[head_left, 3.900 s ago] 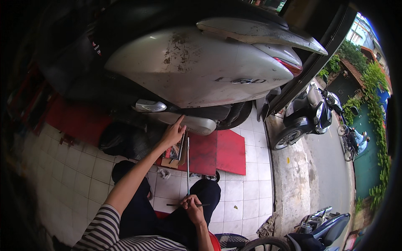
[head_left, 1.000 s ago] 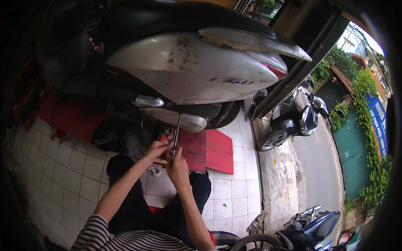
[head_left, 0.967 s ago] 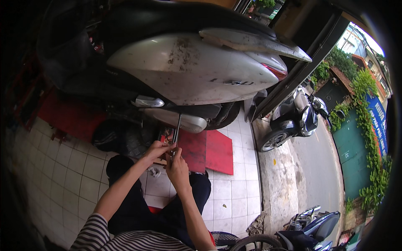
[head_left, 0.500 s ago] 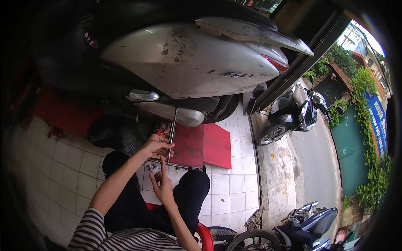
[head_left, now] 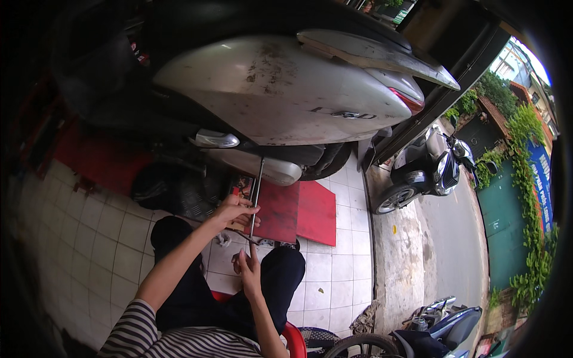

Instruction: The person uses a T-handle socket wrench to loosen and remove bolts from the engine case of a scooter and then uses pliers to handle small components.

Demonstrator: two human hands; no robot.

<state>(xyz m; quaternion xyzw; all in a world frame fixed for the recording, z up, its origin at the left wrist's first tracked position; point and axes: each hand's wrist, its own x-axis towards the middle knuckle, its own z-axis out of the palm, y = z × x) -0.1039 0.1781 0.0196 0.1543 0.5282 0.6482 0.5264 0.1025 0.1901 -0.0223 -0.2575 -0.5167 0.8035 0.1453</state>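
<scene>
A long, thin T-handle wrench point(head_left: 257, 190) reaches from the silver-grey cover point(head_left: 277, 170) low on a scooter's side back toward me. My left hand point(head_left: 234, 210) is closed round its shaft. Just below, at the wrench's crossbar, my right hand point(head_left: 249, 275) has its index finger stretched out against the bar and the other fingers loosely bent; it grips nothing. The scooter's silver body panel point(head_left: 239, 89) is scuffed with dark dirt. Where the wrench's tip meets the cover, the fastener is too small to make out.
Red lift plates point(head_left: 316, 212) lie under the scooter on white floor tiles point(head_left: 319, 262). A black part point(head_left: 152, 188) and an open box of small items point(head_left: 243, 186) sit beside my left hand. My red stool point(head_left: 295, 340) is beneath me. Another scooter point(head_left: 424, 164) stands outside.
The view has shifted slightly, so the scene sits further right and lower. The wrench's crossbar has turned, and my right index finger now rests against it. My left hand stays on the shaft.
</scene>
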